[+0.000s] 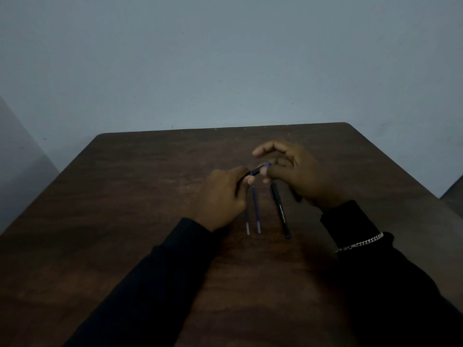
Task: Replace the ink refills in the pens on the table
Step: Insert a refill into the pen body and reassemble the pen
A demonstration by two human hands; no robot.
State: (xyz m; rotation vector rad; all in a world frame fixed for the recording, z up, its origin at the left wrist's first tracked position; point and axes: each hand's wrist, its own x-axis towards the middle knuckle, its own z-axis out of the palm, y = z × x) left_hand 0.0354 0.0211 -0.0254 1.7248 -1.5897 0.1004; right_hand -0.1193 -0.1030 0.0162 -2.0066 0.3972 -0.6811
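Observation:
Above the middle of the dark wooden table [125, 221], my left hand [223, 194] grips a black pen [255, 172] that points up and to the right. My right hand [293, 171] pinches the blue end of that same pen between thumb and a lower finger, its other fingers curled loosely above. On the table below lie two thin blue ink refills: one [256, 209] in full view, the other [247, 225] partly hidden under my left hand. A second black pen [281, 211] with white lettering lies to their right. A dark object under my right palm is too hidden to identify.
The table's far edge [225, 128] meets a plain grey wall. My arms are in black sleeves, and a silver chain bracelet [360, 244] sits on my right wrist. The scene is dim.

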